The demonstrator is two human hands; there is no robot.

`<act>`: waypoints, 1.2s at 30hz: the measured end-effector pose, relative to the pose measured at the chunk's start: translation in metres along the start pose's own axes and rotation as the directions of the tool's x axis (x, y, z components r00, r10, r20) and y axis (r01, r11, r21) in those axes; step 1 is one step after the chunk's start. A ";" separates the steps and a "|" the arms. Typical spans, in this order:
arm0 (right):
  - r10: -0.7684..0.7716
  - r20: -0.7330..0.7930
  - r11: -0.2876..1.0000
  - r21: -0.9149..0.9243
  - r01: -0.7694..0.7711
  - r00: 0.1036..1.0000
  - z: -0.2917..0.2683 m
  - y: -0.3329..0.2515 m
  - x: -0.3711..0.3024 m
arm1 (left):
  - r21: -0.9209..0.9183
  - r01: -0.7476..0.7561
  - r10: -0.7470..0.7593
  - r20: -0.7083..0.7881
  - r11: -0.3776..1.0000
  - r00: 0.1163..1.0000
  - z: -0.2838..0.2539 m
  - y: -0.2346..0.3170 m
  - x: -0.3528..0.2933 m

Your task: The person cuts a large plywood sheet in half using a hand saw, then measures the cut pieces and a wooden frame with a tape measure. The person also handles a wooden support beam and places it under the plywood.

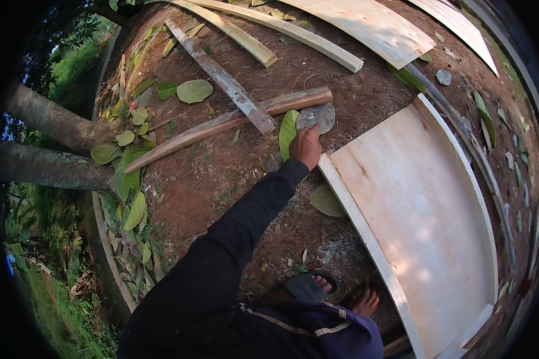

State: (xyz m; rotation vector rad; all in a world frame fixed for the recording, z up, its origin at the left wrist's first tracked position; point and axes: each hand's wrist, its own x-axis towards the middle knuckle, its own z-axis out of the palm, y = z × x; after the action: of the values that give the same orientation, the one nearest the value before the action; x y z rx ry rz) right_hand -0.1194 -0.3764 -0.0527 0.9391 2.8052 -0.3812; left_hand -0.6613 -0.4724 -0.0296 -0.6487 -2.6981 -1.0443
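Observation:
My left hand reaches out over the bare soil, its dark-sleeved arm coming up from the lower left. The fingers are closed together at the near edge of a flat, roundish grey piece; whether it is a stone or a dry leaf I cannot tell. A green leaf lies just left of the hand. To the right, close to my wrist, is the corner of a shallow wooden tray-like panel with raised strips along its edges. My right hand does not show.
A curved wooden pole lies beneath a stained plank. Beyond are two long timber strips and a plywood sheet. Tree trunks stand at left among fallen leaves. My sandalled foot is beside the panel.

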 end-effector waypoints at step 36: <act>0.074 0.098 0.997 -0.044 -0.070 0.992 0.014 0.013 -0.003 | -0.475 0.672 -0.722 0.105 0.568 0.684 -0.043 -0.099 0.023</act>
State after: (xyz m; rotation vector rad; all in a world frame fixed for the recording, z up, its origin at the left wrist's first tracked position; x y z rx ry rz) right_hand -0.1082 -0.3719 -0.0678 0.9812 2.6707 -0.3501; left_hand -0.7263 -0.5586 -0.0501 0.5273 -2.6172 -1.9033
